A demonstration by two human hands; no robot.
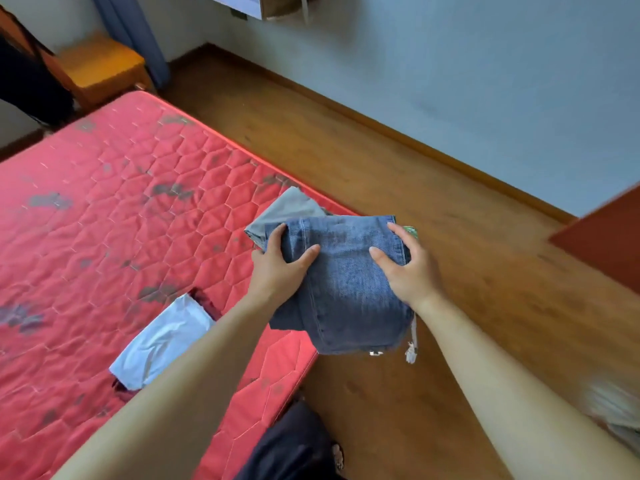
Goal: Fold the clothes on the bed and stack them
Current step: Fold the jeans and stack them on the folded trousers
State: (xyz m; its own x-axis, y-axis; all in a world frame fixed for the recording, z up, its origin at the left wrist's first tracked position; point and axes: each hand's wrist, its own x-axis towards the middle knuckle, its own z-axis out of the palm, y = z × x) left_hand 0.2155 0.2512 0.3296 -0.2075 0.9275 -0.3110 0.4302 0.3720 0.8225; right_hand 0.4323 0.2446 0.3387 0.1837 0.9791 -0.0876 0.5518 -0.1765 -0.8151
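Both hands hold folded jeans (346, 282) at the bed's (121, 202) right edge, partly over the floor (433, 209). The left hand (277, 265) and right hand (405, 268) each grip a side, thumbs on top, fingers curled around the edges. A grey garment (291, 209) shows under the jeans' far end. A pale folded cloth (162, 341) lies nearer, to the left.
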